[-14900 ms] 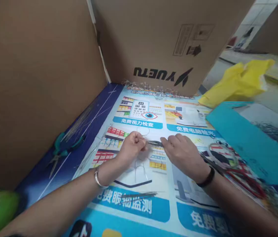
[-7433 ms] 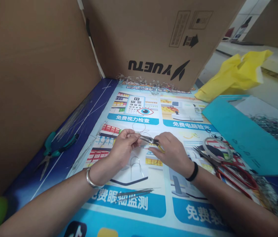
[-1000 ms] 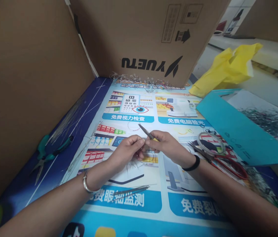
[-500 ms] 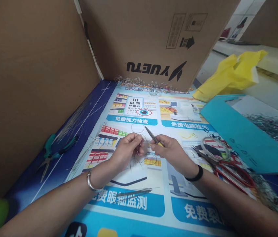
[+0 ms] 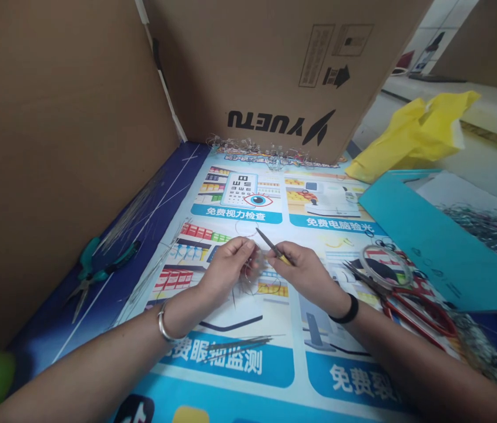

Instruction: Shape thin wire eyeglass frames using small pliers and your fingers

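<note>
Over the printed sheet, my left hand [image 5: 229,264] is closed in a pinch on thin wire. Loops of this fine wire [image 5: 280,288] hang below and beside the fingertips, too fine to trace fully. My right hand [image 5: 302,262] is wrapped round a slim dark pointed tool with a yellow handle [image 5: 267,239], its tip slanting up and left. The right thumb and fingertip also come close together near the wire; whether they pinch it I cannot tell. Only a small gap separates the two hands. A bundle of thin straight wires [image 5: 242,343] lies nearer to me.
Teal-handled pliers [image 5: 92,270] and more wires lie on the left. To the right are red-handled scissors [image 5: 420,311], a clear round spool [image 5: 387,264], a blue box [image 5: 442,252] with tangled strands and a yellow bag [image 5: 411,141]. Cardboard panels [image 5: 252,64] enclose the back and left.
The tool in my right hand has tilted slightly, its tip a little further left and lower. My left hand stays almost where it was, and the hanging wire loops have shifted a little.
</note>
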`<state>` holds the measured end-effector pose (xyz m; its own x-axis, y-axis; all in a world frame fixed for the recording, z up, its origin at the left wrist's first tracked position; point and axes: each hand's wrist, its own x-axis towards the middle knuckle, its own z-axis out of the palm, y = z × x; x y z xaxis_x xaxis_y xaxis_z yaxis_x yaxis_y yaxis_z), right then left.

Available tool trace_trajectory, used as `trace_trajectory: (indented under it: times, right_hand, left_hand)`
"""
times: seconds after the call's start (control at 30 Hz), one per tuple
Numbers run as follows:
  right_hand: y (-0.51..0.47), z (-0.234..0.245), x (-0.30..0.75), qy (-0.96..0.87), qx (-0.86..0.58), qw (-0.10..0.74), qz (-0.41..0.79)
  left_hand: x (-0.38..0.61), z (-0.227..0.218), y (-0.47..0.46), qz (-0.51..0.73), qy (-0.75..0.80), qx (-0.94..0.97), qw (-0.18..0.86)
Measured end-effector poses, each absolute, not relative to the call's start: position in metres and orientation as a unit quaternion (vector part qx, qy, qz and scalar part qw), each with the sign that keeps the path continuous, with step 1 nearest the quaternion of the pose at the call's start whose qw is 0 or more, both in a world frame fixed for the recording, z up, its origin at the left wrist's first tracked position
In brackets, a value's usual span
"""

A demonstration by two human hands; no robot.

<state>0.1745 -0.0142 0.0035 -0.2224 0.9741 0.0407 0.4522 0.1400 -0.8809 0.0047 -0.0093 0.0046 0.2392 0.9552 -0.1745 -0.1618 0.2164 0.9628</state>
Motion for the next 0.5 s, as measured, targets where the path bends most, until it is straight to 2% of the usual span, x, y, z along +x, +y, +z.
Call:
trace_trajectory:
  times: [0.5]
  right_hand:
    - [-0.0135,-0.0008,0.1738,-0.691,-0.515,0.323,0.391]
  left_hand:
    - [0.0065,0.0002,-0.0097,0.455,0.439,0.427,0.646]
